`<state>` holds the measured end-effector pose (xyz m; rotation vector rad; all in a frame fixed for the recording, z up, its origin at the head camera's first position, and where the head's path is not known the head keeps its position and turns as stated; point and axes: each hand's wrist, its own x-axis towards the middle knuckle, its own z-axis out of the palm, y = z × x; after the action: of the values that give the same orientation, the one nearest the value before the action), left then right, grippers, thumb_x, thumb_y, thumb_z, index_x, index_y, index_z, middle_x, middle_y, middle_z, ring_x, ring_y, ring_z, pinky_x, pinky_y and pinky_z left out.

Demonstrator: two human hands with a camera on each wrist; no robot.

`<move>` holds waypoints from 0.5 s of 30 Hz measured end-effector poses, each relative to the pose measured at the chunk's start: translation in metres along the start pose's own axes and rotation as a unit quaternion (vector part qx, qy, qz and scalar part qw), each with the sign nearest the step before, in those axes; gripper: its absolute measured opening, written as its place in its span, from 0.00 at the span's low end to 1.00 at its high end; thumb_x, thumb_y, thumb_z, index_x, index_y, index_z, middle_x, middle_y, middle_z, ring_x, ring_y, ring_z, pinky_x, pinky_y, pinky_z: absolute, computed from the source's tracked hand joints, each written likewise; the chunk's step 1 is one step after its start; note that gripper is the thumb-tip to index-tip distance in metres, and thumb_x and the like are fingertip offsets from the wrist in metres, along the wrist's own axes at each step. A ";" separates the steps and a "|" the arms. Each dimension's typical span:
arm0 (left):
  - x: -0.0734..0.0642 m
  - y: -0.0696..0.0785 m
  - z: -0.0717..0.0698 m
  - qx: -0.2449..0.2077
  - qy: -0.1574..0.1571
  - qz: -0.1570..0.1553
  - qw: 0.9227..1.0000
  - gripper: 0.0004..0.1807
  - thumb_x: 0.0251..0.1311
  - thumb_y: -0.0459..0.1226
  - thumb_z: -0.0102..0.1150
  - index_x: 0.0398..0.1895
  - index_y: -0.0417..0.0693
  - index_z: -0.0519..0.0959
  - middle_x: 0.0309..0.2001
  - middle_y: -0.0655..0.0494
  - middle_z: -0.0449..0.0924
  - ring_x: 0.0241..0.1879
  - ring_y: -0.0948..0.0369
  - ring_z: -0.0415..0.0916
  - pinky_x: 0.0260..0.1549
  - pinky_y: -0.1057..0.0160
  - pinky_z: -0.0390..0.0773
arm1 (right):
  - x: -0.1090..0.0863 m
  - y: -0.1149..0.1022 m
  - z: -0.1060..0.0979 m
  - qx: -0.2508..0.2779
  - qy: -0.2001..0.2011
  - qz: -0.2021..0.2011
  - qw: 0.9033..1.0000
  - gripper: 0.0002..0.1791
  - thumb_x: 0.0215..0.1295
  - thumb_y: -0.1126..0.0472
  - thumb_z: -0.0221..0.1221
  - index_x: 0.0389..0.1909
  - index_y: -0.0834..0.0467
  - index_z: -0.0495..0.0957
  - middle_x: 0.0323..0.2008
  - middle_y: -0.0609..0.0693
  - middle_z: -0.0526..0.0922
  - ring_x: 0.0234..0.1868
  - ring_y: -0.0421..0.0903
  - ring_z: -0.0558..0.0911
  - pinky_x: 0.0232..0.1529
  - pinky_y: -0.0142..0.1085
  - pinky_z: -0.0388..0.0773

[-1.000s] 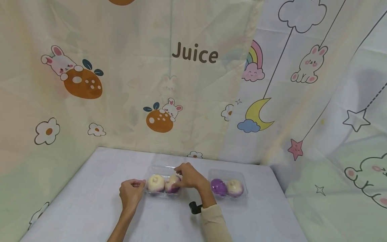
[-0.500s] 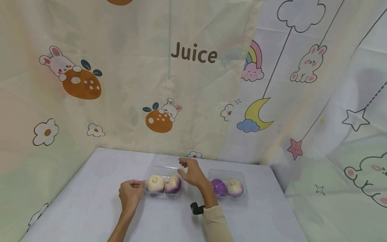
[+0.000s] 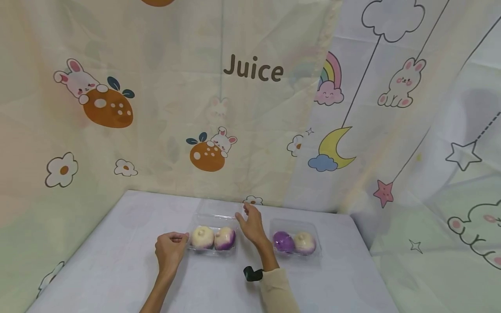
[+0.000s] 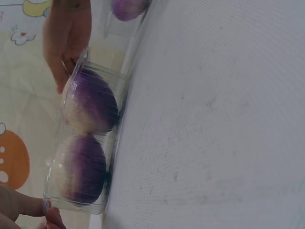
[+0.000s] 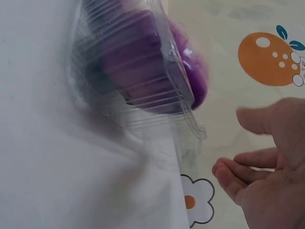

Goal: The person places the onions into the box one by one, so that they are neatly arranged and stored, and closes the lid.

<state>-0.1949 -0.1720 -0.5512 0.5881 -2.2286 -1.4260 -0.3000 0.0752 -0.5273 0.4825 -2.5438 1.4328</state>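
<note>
A clear plastic clamshell box point(image 3: 209, 252) stands on the table with its lid point(image 3: 219, 208) raised at the back. Inside sit two cream-and-purple turnips side by side, the left one point(image 3: 202, 238) and the right one point(image 3: 225, 238). My left hand point(image 3: 169, 251) pinches the box's left rim between thumb and finger, as the left wrist view shows. At the box's right back corner hovers my right hand point(image 3: 253, 226), holding nothing. In the right wrist view that hand point(image 5: 274, 167) has its thumb and fingers spread apart, beside the box wall.
To the right stands a second clear box point(image 3: 295, 224) holding a purple round vegetable point(image 3: 283, 241) and a cream one point(image 3: 304, 242). Both boxes rest on a white table point(image 3: 211, 287). A printed curtain point(image 3: 156, 130) hangs behind its back edge.
My right hand has let go of the right turnip in the left box and drawn up and right, out past the box's edge. The left hand stays at the rim.
</note>
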 end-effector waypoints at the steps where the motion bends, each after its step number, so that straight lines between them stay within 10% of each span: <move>1: 0.000 0.000 0.000 -0.001 0.000 0.000 1.000 0.11 0.66 0.34 0.71 0.33 0.30 0.89 0.25 0.44 0.87 0.22 0.59 0.78 0.19 0.67 0.75 | 0.000 0.001 0.001 0.011 0.006 0.009 1.000 0.32 0.77 0.65 0.62 0.73 0.81 0.67 0.64 0.78 0.79 0.64 0.73 0.82 0.71 0.62 0.79; 15: 0.001 -0.001 0.001 0.000 0.003 0.001 1.000 0.10 0.66 0.33 0.71 0.33 0.31 0.89 0.25 0.44 0.88 0.22 0.59 0.79 0.19 0.66 0.75 | 0.000 0.012 0.013 0.095 -0.003 0.101 0.990 0.28 0.78 0.68 0.54 0.70 0.84 0.67 0.65 0.79 0.80 0.71 0.72 0.79 0.76 0.61 0.75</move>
<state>-0.1962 -0.1721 -0.5522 0.5898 -2.2243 -1.4216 -0.3039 0.0700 -0.5437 0.2612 -2.5341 1.7559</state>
